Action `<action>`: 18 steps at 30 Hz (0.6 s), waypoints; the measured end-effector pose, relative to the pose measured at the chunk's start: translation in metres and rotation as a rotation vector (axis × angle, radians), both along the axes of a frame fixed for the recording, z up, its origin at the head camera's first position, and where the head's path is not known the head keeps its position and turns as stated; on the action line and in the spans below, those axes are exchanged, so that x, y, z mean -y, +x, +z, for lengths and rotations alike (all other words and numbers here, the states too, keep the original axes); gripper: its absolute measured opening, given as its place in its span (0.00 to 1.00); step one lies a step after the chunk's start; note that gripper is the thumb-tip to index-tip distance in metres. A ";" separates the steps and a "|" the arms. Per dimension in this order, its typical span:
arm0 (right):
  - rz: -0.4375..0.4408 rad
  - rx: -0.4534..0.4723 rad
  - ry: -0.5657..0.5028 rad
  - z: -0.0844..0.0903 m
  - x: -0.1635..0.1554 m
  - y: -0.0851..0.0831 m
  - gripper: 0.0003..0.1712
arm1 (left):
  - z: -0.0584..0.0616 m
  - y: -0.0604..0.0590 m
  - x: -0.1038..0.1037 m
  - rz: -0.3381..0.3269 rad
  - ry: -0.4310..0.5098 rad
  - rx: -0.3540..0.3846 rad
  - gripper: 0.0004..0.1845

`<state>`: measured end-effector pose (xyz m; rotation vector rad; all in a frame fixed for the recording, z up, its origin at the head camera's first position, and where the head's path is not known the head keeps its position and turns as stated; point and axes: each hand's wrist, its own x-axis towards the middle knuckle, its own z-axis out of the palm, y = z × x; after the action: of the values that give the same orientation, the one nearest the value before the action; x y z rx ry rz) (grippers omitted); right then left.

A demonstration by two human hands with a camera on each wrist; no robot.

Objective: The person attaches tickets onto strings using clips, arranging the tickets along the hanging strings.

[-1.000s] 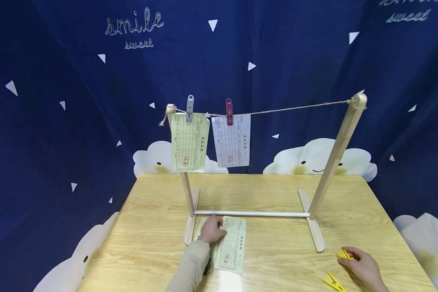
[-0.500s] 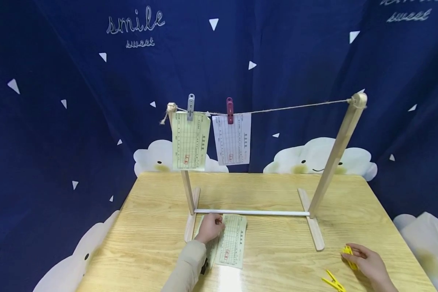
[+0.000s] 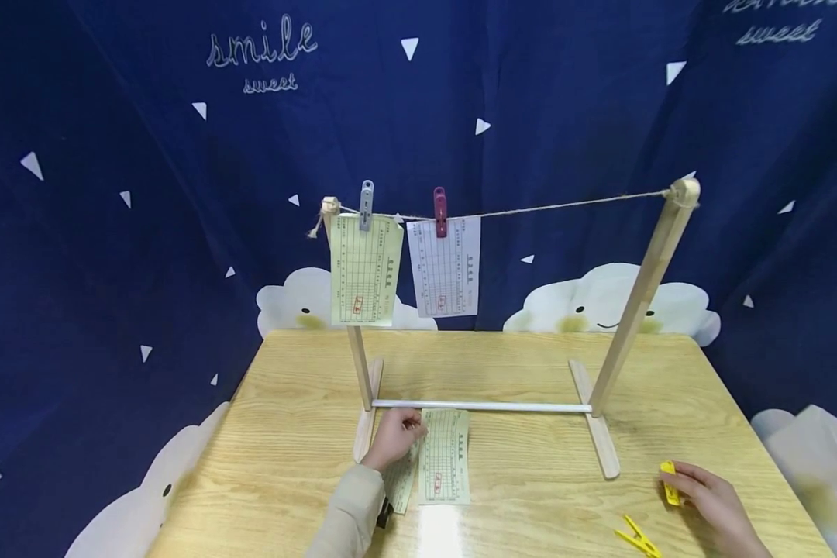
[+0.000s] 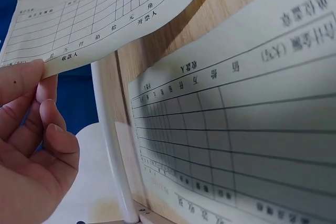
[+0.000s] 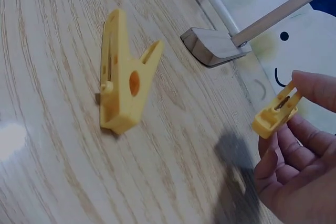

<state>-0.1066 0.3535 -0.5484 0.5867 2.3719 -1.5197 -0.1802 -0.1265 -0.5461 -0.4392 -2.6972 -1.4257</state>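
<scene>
My left hand pinches a corner of a pale green receipt slip between thumb and finger. In the left wrist view, this printed slip is lifted off the tabletop and bends slightly. A second receipt slip lies flat on the table beneath, partly covered by my hand and sleeve in the head view. Over at the right, my right hand holds a yellow clothespin by its handle ends, above the table. Another yellow clothespin lies on the wood nearby.
A wooden rack with a left post and right post carries a string. From it hang a green slip under a grey clothespin and a white slip under a dark red clothespin. A white bar joins the feet.
My left hand has drawn slightly left and toward me, and the pinched slip has come up and turned straighter. The clothespin in my right hand has been turned upright and moved slightly right.
</scene>
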 end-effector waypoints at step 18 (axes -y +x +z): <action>-0.030 -0.057 -0.174 0.002 0.001 -0.004 0.29 | 0.019 0.005 0.002 -0.030 0.042 -0.012 0.04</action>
<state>-0.1102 0.3527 -0.5461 0.5469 2.2495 -1.7560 -0.1753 -0.1282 -0.5273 -0.4862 -2.6572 -1.4785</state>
